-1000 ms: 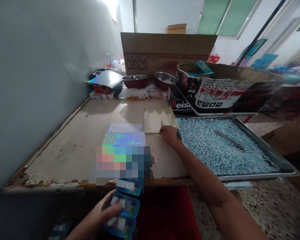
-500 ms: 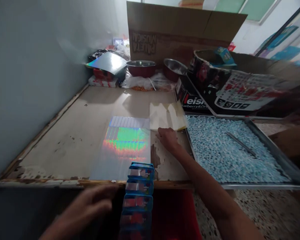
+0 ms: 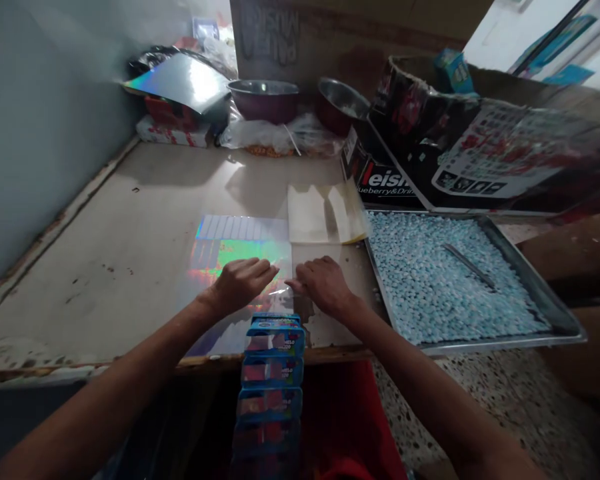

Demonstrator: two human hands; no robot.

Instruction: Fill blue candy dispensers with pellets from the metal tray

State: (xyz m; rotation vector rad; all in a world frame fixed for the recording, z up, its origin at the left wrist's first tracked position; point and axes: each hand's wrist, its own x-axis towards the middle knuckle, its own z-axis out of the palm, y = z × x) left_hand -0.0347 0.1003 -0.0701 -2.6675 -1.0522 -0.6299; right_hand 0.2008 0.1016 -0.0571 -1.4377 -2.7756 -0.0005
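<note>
My left hand (image 3: 244, 283) and my right hand (image 3: 323, 283) face each other over the right edge of a shiny holographic sheet (image 3: 215, 257) on the table. Both have their fingers pinched together, the tips a small gap apart. A faint clear glint shows just below the fingertips; what they pinch is too small to name. Under the hands, a row of small blue boxes with clear windows (image 3: 273, 373) runs from the table's edge down toward me. Beyond my right hand lies a cream-coloured stack of paper (image 3: 320, 213).
To the right, a metal tray (image 3: 555, 327) holds many pale blue pieces (image 3: 445, 293) and a metal tool (image 3: 470, 267). Black printed cartons (image 3: 500, 153) stand behind it. Two metal bowls (image 3: 265, 103) and plastic bags (image 3: 260, 137) line the back. A wall (image 3: 45, 120) borders the left.
My left hand has risen from below the table's edge to over the sheet, closing its fingers. My right hand has drawn back from the paper stack. The view has tilted downward.
</note>
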